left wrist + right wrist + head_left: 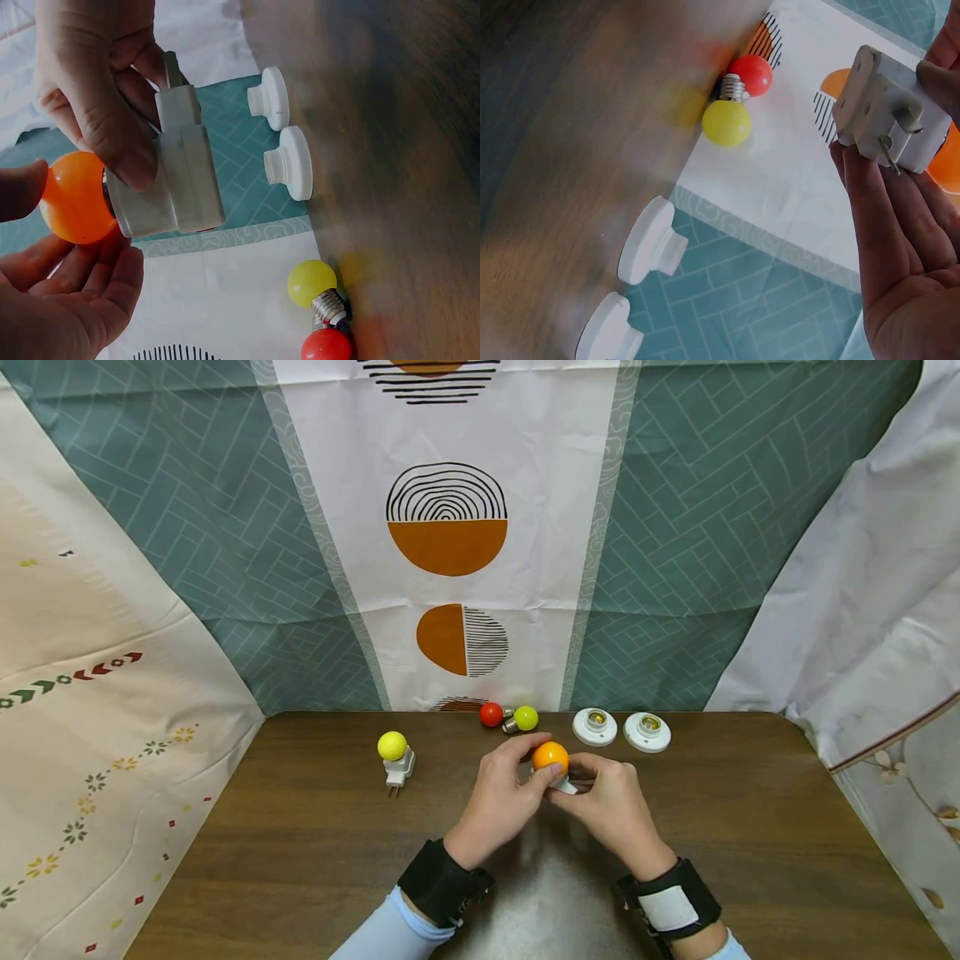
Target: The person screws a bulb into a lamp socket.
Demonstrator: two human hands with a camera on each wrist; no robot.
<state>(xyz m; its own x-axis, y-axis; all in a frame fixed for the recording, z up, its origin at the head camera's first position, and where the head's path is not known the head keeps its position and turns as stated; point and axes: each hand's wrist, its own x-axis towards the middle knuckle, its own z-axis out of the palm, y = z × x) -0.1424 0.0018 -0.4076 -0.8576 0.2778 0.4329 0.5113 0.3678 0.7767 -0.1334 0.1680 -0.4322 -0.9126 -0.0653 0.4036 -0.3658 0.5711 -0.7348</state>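
An orange light bulb (550,757) is pinched between the thumb and fingers of my left hand (498,797). Opposite it, my right hand (615,806) grips a white plug-in lamp socket (169,184) by its body. The bulb sits at the socket's mouth; a dark sliver of its base shows there in the left wrist view, and how deep it goes is hidden. Metal plug pins (889,154) stick out from the socket in the right wrist view. Both hands are above the middle of the table.
On the left of the wooden table (315,860) lies another plug-in socket (400,768) bearing a yellow bulb (392,746). Along the back edge lie a red bulb (491,714) and a yellow-green bulb (527,718), beside two round white lamp holders (595,727). Patterned cloth hangs behind.
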